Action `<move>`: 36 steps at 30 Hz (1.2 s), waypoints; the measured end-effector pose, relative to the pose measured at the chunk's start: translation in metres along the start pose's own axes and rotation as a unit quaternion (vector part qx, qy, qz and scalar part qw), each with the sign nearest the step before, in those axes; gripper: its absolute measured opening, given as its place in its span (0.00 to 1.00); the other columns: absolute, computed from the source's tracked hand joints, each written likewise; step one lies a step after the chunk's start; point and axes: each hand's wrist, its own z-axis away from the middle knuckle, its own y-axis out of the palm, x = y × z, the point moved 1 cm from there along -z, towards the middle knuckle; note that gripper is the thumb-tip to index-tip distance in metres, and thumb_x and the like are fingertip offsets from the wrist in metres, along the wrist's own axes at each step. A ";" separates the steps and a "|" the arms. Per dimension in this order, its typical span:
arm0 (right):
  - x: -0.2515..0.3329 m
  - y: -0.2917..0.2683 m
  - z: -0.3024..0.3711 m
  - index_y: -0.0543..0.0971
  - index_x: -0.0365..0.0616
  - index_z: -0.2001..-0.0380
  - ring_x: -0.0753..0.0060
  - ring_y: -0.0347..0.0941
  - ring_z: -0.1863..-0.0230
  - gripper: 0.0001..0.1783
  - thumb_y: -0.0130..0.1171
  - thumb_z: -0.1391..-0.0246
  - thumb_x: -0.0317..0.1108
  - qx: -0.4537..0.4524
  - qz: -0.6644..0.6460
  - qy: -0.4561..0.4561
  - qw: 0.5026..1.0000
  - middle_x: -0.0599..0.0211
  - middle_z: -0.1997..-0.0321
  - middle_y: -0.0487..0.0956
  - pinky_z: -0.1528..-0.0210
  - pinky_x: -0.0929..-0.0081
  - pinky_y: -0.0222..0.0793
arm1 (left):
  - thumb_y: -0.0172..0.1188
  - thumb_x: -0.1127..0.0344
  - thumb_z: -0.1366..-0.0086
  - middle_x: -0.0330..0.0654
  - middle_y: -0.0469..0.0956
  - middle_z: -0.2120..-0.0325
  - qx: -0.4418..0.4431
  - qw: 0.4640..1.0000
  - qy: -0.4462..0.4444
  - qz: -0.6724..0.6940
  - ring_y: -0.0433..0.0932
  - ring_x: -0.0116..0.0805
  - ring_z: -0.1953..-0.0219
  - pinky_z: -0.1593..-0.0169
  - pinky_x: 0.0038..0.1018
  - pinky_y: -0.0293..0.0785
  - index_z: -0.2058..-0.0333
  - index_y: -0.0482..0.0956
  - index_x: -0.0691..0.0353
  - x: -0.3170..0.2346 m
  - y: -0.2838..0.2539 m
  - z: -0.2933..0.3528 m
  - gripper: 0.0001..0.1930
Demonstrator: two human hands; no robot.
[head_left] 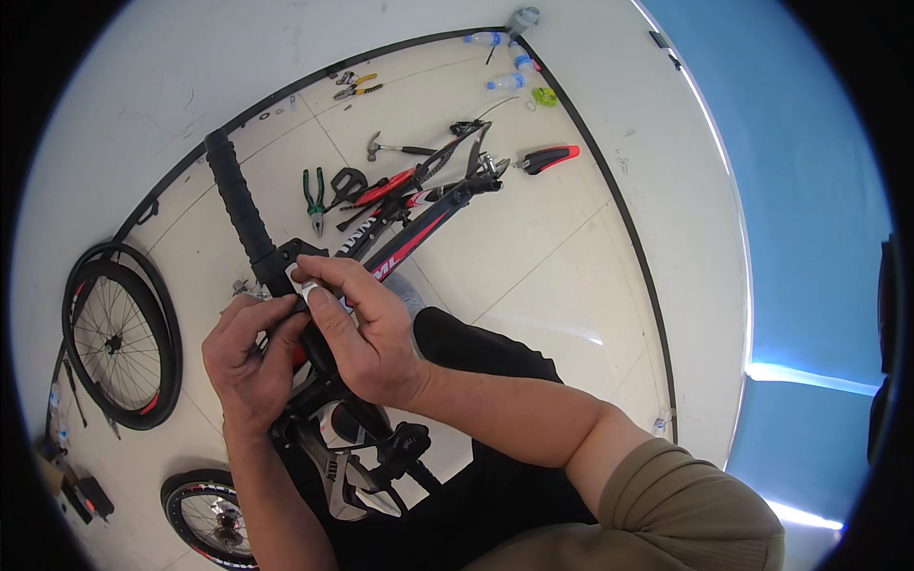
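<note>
A bicycle handlebar lies across the middle of the view, with a black ribbed grip (pixel 238 198) pointing away to the upper left. My left hand (pixel 249 360) is closed, its thumb and fingers pinching the bar just below the black clamp by the grip. Beside it my right hand (pixel 373 333) pinches a small white piece (pixel 301 282) against the bar; its exact kind is hidden by the fingers. Nearer to me, a silver and black brake lever (pixel 341 485) hangs by the other end of the bar. Behind my hands lies the dark blue and red bike frame (pixel 419 234).
On the tiled floor are green-handled pliers (pixel 316 202), a hammer (pixel 400 148), yellow-handled pliers (pixel 358 91) and a black and red saddle (pixel 550 159). Wheels (pixel 122 343) rest at the left. Plastic bottles (pixel 505 83) lie in the far corner, where walls meet.
</note>
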 end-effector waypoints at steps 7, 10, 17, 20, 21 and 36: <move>-0.009 0.002 -0.001 0.76 0.30 0.48 0.68 0.77 0.58 0.15 0.56 0.33 0.29 -0.003 -0.085 0.037 0.996 0.55 0.55 0.79 0.54 0.73 0.73 | 0.71 0.81 0.43 0.41 0.78 0.74 -0.004 0.999 -0.004 0.032 0.76 0.28 0.73 0.68 0.23 0.70 0.61 0.83 0.67 0.004 0.001 0.001 0.11; -0.011 0.001 -0.001 0.76 0.30 0.49 0.70 0.76 0.59 0.14 0.57 0.33 0.29 0.000 -0.092 0.045 0.995 0.56 0.56 0.79 0.55 0.73 0.73 | 0.71 0.81 0.44 0.41 0.78 0.75 -0.008 0.999 -0.006 0.044 0.75 0.28 0.73 0.67 0.23 0.69 0.62 0.83 0.67 0.006 0.003 0.002 0.11; -0.008 -0.001 -0.005 0.77 0.31 0.49 0.68 0.77 0.59 0.14 0.56 0.33 0.29 0.024 -0.043 0.009 0.999 0.55 0.56 0.79 0.56 0.72 0.74 | 0.70 0.82 0.44 0.41 0.78 0.74 -0.007 0.999 -0.019 0.046 0.76 0.28 0.71 0.66 0.24 0.70 0.62 0.83 0.68 0.009 0.001 0.003 0.10; -0.005 -0.005 -0.006 0.77 0.32 0.48 0.65 0.78 0.57 0.14 0.56 0.33 0.29 0.033 0.032 -0.011 0.999 0.54 0.55 0.79 0.54 0.72 0.74 | 0.70 0.82 0.44 0.42 0.79 0.74 -0.013 0.998 -0.022 0.056 0.77 0.30 0.71 0.66 0.25 0.71 0.62 0.84 0.68 0.011 0.003 0.004 0.11; -0.005 -0.006 -0.005 0.77 0.31 0.48 0.66 0.78 0.56 0.14 0.55 0.32 0.29 0.031 0.025 0.002 0.999 0.55 0.55 0.79 0.53 0.73 0.73 | 0.70 0.82 0.45 0.43 0.79 0.74 -0.015 0.995 -0.053 0.081 0.78 0.32 0.72 0.66 0.26 0.72 0.62 0.84 0.67 0.008 0.006 0.003 0.12; -0.001 -0.003 -0.003 0.74 0.28 0.41 0.74 0.74 0.52 0.18 0.49 0.28 0.27 0.048 0.013 0.017 0.999 0.60 0.50 0.78 0.48 0.78 0.70 | 0.74 0.80 0.50 0.39 0.77 0.76 -0.014 0.990 -0.077 0.115 0.77 0.27 0.75 0.68 0.25 0.73 0.57 0.86 0.61 0.008 0.003 0.005 0.19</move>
